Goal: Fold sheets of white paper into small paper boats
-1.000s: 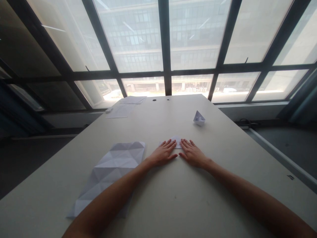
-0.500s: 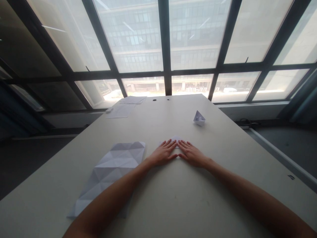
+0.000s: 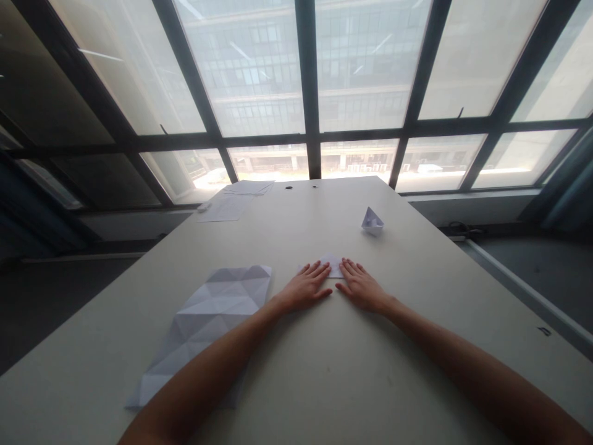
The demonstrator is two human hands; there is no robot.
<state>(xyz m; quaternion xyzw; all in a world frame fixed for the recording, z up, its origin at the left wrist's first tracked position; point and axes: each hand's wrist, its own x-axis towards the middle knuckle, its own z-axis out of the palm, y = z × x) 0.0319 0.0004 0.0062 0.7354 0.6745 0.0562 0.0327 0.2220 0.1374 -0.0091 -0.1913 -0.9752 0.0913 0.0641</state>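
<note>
Left hand (image 3: 304,289) and right hand (image 3: 363,290) lie flat, unclenched, on small folded paper (image 3: 335,270); paper boat (image 3: 372,224) beyond it, rightward.

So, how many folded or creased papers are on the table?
3: a sheet at near left, partly hidden by the left arm; a small paper partly covered by the left hand and right hand; a boat farther off, right. More may be hidden.
</note>
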